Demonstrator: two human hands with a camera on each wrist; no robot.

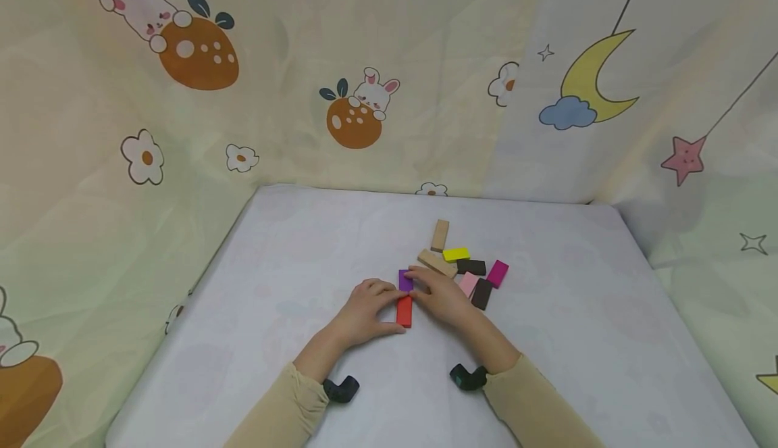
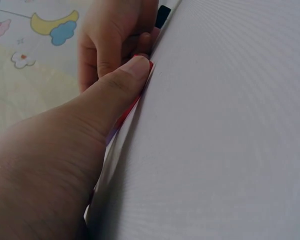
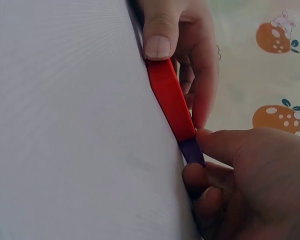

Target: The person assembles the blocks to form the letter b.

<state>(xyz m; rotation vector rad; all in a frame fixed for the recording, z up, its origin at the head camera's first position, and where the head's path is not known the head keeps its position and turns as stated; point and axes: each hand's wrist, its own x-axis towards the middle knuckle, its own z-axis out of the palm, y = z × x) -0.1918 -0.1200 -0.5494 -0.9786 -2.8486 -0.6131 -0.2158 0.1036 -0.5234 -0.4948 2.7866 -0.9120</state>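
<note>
A red block (image 1: 404, 313) and a purple block (image 1: 405, 280) lie end to end on the white table, the purple one farther from me. My left hand (image 1: 365, 311) pinches the red block lengthwise, thumb on its near end and index finger by its far end. From the other side, my right hand (image 1: 444, 297) holds the purple block between thumb and fingers, the thumb close to the seam. The right wrist view shows the red block (image 3: 171, 100) meeting the purple block (image 3: 192, 152), which the fingers partly cover. In the left wrist view, the left thumb hides most of the red block (image 2: 126, 114).
Loose blocks lie right of and beyond my right hand: two wooden (image 1: 440, 236), a yellow (image 1: 456, 254), two black (image 1: 482, 294), a pink (image 1: 468, 284) and a magenta (image 1: 498, 274). Patterned cloth (image 1: 425, 137) walls rise behind and beside the table (image 1: 304, 252).
</note>
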